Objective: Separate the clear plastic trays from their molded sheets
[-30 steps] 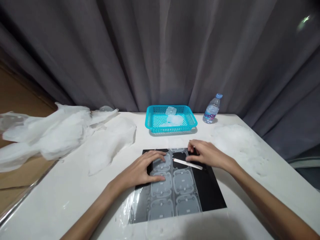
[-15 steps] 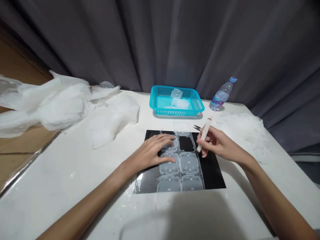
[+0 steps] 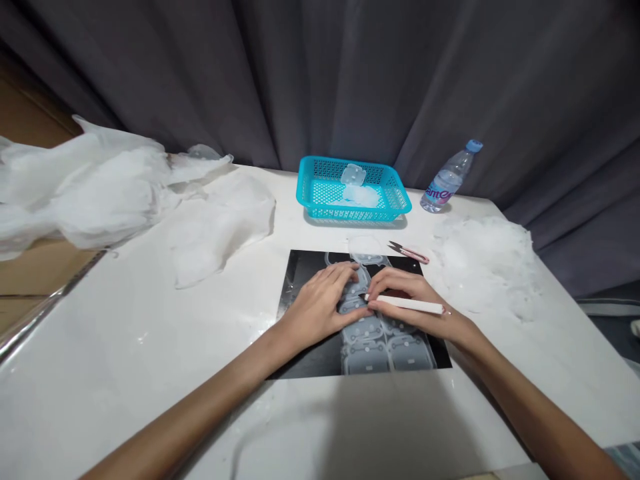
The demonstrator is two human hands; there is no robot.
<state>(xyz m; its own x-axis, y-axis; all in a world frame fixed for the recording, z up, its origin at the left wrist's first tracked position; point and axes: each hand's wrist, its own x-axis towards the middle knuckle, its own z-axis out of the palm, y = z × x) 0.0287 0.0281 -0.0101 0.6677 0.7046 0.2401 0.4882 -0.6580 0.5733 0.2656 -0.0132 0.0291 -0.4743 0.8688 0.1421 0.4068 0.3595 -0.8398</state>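
Note:
My left hand (image 3: pixel 325 297) lies spread on a clear plastic sheet of rounded pieces (image 3: pixel 367 357), its fingers stretched toward the sheet's upper part. The sheet rests on a black mat (image 3: pixel 305 357). Beside it, my right hand (image 3: pixel 407 297) is closed around a slim white pen-shaped tool (image 3: pixel 410 305). The tool slants nearly level, with its dark tip down at the sheet close to my left fingers. Whether that tip is a blade or a nib cannot be made out. Both hands cover part of the pieces.
Pink-handled thread snips (image 3: pixel 410 252) lie behind the mat. A turquoise basket (image 3: pixel 305 207) with clear pieces stands at the back, near a water bottle (image 3: pixel 447 180). White plastic bags (image 3: pixel 110 187) fill the left, and a heap of clear white pieces (image 3: pixel 490 267) lies right.
My right hand has moved left and brought the tool's tip down to the sheet. The sheet has shifted right on the mat, with my left hand on it. The snips now show fully.

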